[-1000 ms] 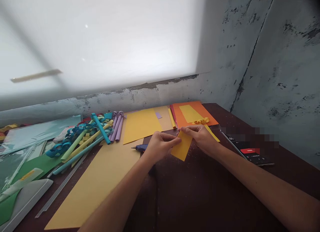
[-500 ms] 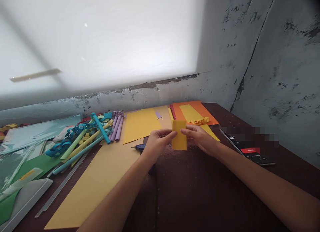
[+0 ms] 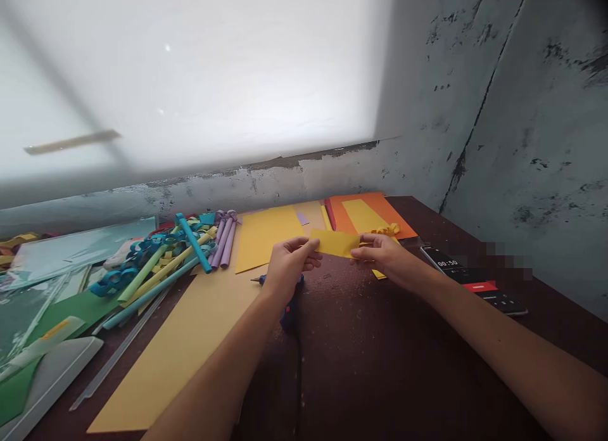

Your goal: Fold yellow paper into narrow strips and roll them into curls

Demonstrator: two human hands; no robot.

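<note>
A small yellow paper piece [image 3: 336,243] is held lengthwise between my two hands above the dark table. My left hand [image 3: 289,263] pinches its left end between thumb and fingers. At the right end, my right hand [image 3: 380,254] grips it with thumb and fingertips. Below and beside my left hand lies a dark blue glue gun [image 3: 289,315], partly hidden by the hand, with its nozzle pointing left. Yellow curled strips [image 3: 390,229] lie just behind my right hand.
Left are rolled paper tubes [image 3: 194,243], curled strips, green sheets and a long tan sheet [image 3: 190,339]. Behind are a yellow sheet [image 3: 266,235] and an orange sheet [image 3: 396,220]. A phone [image 3: 475,282] lies at the right. A wall [image 3: 522,175] borders the table.
The yellow paper piece has turned from upright to sideways. My hands have moved apart to its two ends, and more of the glue gun shows.
</note>
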